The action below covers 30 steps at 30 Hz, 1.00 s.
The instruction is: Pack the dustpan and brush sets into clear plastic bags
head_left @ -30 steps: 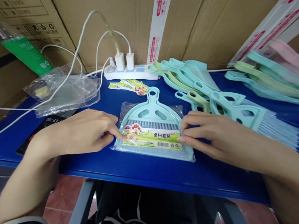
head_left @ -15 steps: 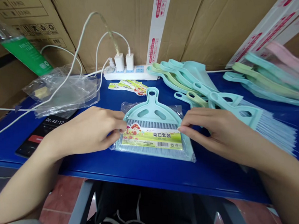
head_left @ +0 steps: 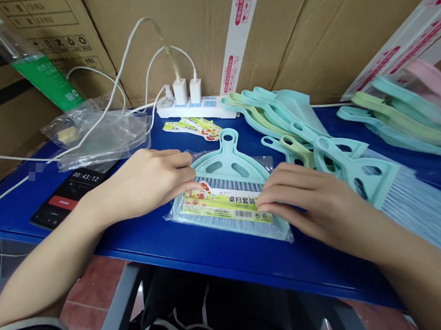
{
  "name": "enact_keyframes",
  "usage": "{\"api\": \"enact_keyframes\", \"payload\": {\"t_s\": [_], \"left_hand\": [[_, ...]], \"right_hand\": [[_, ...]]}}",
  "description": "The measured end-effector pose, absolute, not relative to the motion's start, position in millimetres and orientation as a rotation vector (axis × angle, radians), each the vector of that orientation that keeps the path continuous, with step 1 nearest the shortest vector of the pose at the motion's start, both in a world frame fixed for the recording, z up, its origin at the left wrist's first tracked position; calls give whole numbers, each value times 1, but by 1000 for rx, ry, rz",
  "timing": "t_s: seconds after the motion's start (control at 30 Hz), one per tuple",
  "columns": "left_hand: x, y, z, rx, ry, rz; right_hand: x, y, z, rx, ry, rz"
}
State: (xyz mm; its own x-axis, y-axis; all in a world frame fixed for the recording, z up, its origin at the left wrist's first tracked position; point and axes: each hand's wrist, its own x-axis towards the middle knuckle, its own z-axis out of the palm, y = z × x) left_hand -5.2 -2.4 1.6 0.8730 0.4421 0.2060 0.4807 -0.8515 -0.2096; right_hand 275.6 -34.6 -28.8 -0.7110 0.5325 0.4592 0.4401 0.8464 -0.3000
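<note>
A light-blue dustpan and brush set (head_left: 228, 158) lies flat on the table in a clear plastic bag (head_left: 290, 235), its handle pointing away from me. A printed label card (head_left: 218, 209) stretches across the bristles. My left hand (head_left: 160, 178) is closed, thumb and fingers pinched at the left side of the bagged set near the card's end. On the right, the bent fingers of my right hand (head_left: 296, 199) press together over the card's right end and the bag; the fingertips partly hide what they pinch.
Loose dustpans (head_left: 295, 105) and blue-bristled brushes (head_left: 416, 197) lie to the right, with bagged sets (head_left: 406, 116) beyond. Spare label cards (head_left: 193, 127) sit before a power strip (head_left: 201, 109). Left are plastic bags (head_left: 103, 133), a phone (head_left: 67, 195), cables and a green-labelled bottle (head_left: 46, 82).
My right hand has moved inward over the label card's right end. My left hand has shifted slightly up and right, its fingers more bent. The whole view has shifted a little.
</note>
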Motion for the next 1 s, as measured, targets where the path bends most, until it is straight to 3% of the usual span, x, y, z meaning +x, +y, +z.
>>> {"api": "enact_keyframes", "payload": {"t_s": [0.77,1.0], "left_hand": [[10,-14,-8,-2987,-578,138],[11,-12,-9,-2977,-519,90]], "right_hand": [[269,-34,-41,-664,-2723,89],[272,-35,-40,-655,-2712,125]]}}
